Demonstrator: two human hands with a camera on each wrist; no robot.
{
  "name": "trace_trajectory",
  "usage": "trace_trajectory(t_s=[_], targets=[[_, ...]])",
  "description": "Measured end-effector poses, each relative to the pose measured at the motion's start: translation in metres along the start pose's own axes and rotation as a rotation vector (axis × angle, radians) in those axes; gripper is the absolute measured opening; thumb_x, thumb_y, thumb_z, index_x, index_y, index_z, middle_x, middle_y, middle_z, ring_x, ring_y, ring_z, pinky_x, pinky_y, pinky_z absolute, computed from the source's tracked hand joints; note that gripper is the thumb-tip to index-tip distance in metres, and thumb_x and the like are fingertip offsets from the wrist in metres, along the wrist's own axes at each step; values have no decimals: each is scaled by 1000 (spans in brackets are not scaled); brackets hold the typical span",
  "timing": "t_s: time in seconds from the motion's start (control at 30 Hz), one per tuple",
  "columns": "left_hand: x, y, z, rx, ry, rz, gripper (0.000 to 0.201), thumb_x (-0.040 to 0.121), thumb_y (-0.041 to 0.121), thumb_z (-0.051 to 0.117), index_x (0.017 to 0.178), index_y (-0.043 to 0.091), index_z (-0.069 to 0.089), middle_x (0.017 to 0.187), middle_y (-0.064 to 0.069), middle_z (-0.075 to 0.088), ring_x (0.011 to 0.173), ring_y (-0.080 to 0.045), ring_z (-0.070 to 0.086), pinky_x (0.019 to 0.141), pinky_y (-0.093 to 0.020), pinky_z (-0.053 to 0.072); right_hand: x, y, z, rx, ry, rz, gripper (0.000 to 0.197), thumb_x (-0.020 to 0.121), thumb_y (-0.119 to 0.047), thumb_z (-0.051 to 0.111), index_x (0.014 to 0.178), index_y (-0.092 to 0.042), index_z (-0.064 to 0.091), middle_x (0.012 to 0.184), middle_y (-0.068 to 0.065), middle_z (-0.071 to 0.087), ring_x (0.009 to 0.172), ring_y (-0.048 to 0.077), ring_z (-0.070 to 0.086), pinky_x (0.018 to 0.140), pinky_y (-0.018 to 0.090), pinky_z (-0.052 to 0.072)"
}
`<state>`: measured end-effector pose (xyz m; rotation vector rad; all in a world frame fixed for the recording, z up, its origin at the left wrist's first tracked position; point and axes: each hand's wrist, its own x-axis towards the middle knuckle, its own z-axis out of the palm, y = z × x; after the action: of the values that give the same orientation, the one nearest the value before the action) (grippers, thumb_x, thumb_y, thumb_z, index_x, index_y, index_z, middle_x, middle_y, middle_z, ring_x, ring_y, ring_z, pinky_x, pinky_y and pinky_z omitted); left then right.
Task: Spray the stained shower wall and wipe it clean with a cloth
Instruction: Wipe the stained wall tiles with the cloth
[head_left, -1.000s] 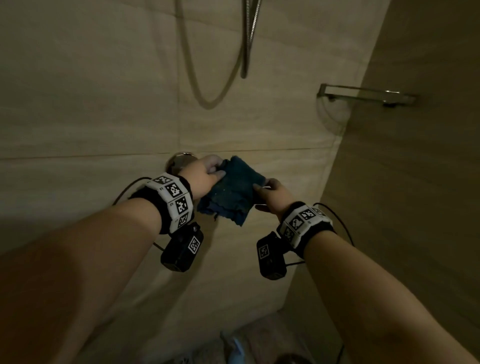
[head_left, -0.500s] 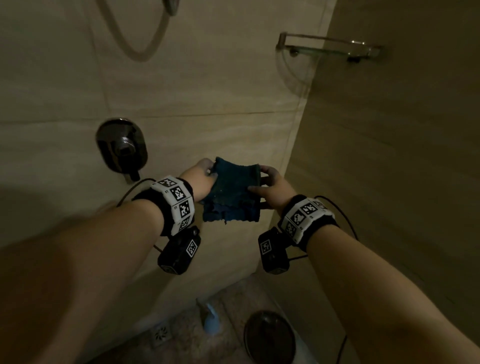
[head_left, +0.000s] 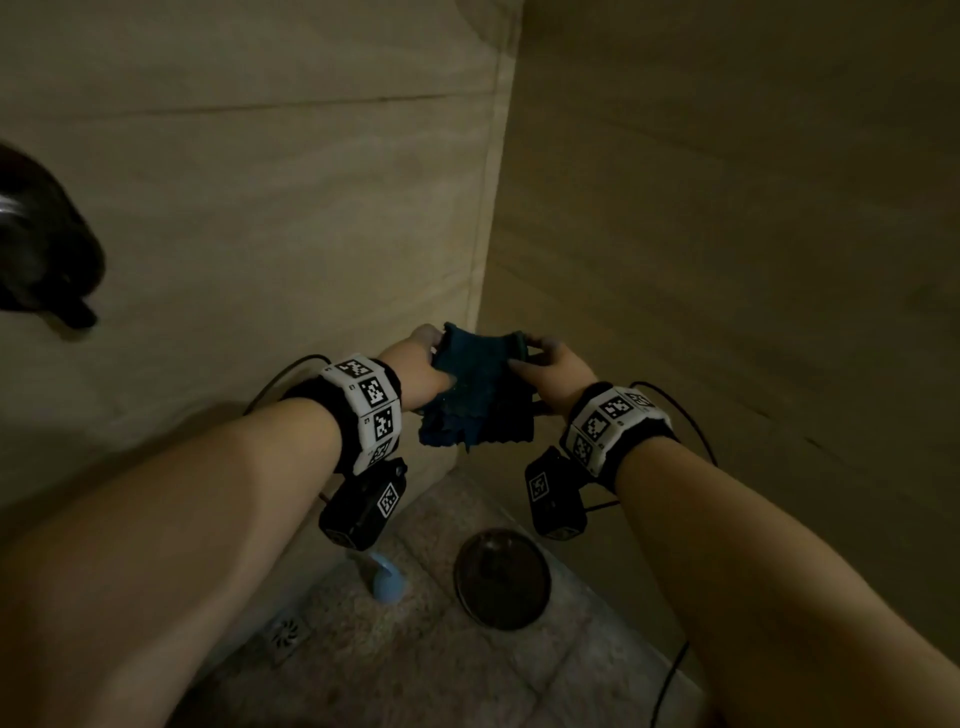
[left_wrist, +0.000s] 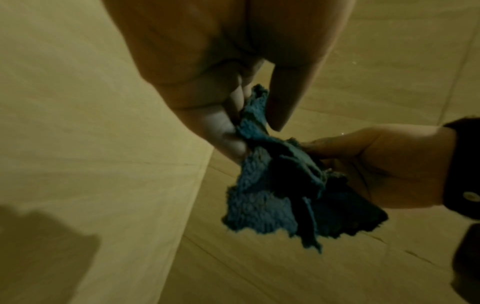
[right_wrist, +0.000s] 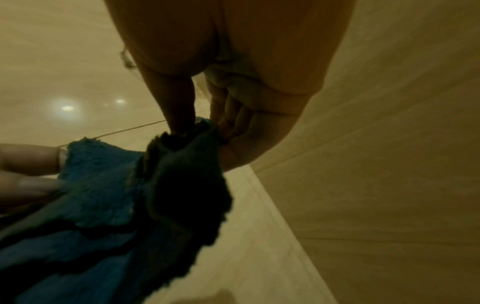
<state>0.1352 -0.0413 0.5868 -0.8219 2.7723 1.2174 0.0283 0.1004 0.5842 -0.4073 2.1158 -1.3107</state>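
1. Chrome, dark in the dim light, the valve (head_left: 44, 244) sat at far left on the beige tiled wall (head_left: 270, 197).
2. Left hand (head_left: 421, 371) pinched the left edge of the cloth (head_left: 480, 387), thumb against fingers.
3. Blue and folded, the cloth hung between both hands, in front of the shower corner and clear of the wall.
4. Right hand (head_left: 550, 374) pinched its right edge, thumb in front, fingers curled behind.
5. Below on the floor stood a pale blue bottle (head_left: 387, 582), then a dark bowl (head_left: 501, 577).
6. Risk, as I judged it: each pinch was shallow, so the limp cloth could slip and drop onto the floor.
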Motion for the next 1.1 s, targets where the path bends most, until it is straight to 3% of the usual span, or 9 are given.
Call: trace_trajectory(t_s=[0.13,0.23,0.3,0.43,0.6,0.73,0.87,1.0,1.1], targets=[[14,-3,29,1,-69,41,50,90,15,57,134,12,33,86,-7,51,84,-23,53,66,-31,46,8,30,-10,-18,64,53,52,94,-20,57,142,-19,35,133,9,51,115,30,56,83,42,55],[23,-10,52,-61,-140,22,51,90,15,57,135,18,31,103,-13,54,93,-32,60,78,-45,56,18,53,-14,-22,77,88,53,94,-20,56,142,-19,34,133,10,52,115,31,56,86,44,54],[30,-16,69,-72,-166,3,55,91,16,57,137,22,29,114,-15,53,99,-35,60,80,-48,56,27,70,-15,-26,73,106,53,94,-22,56,142,-18,34,132,11,53,114,31,57,89,46,53],[55,-37,113,-95,-190,-31,56,92,15,56,139,22,27,128,-17,51,107,-35,57,78,-42,54,51,115,-15,-45,80,142,57,92,-23,59,143,-19,33,130,9,54,113,31,58,92,48,52],[87,-76,179,-121,-201,-88,55,91,13,56,138,26,30,131,-18,49,110,-36,56,79,-42,54,86,183,-11,-92,86,184,57,92,-23,58,143,-20,32,129,9,55,111,30,59,93,48,51],[110,-112,230,-149,-248,-117,57,92,13,54,141,28,28,141,-13,39,115,-34,52,82,-43,53,116,241,0,-78,68,236,57,93,-21,58,143,-21,31,127,7,54,109,31,59,93,48,51],[132,-153,278,-161,-245,-136,56,92,11,53,141,25,29,139,-12,40,115,-34,51,82,-42,52,147,300,17,-95,66,254,59,92,-22,59,143,-22,32,126,9,56,106,31,61,92,49,52],[154,-197,326,-128,-242,-145,58,94,7,50,145,20,26,143,-13,37,122,-34,46,90,-40,48,176,360,39,-114,70,276,59,92,-23,58,144,-21,30,126,9,56,105,31,62,91,46,53],[169,-226,357,-104,-272,-155,58,96,4,46,148,12,22,149,-13,31,131,-31,38,102,-37,40,197,403,55,-109,68,283,59,93,-21,58,145,-20,31,129,9,55,104,30,62,89,42,54]])
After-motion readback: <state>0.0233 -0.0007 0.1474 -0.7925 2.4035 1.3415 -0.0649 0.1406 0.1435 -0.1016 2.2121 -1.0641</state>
